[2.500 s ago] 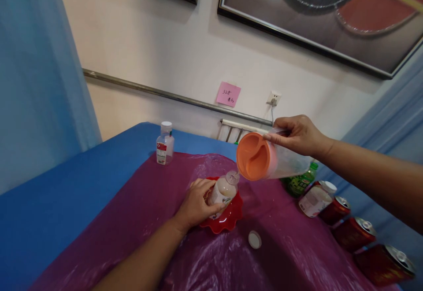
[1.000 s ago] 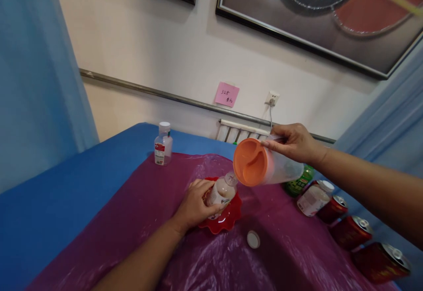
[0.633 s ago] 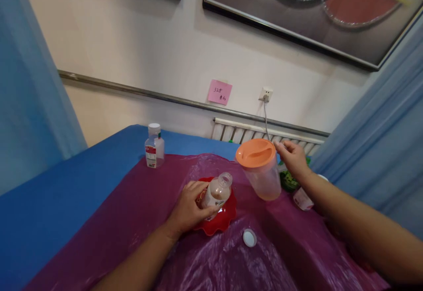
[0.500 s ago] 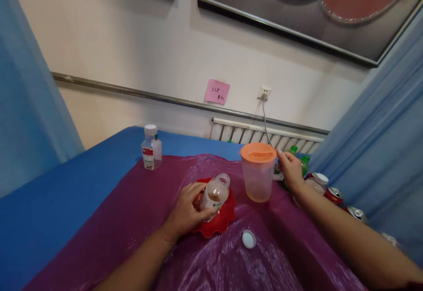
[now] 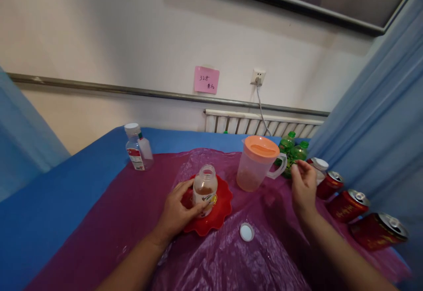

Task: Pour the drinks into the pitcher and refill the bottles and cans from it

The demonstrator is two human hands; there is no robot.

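Observation:
My left hand is wrapped round a clear plastic bottle without its cap, part filled with amber liquid. The bottle stands upright on a red scalloped plate. To the right is a translucent pitcher with an orange lid and a little liquid at its bottom. My right hand is in the air just right of the pitcher's handle, apart from it, fingers loosely curled and holding nothing. A white cap lies on the purple plastic sheet in front of the pitcher.
A white-capped bottle stands at the left. Green bottles, another white-capped bottle and several red cans line the right side. Blue cloth covers the table; a radiator and wall are behind.
My right hand has let go of the pitcher's handle and come back toward me. The pitcher's handle now points right. The bottle in my left hand is more upright; the view has tilted down.

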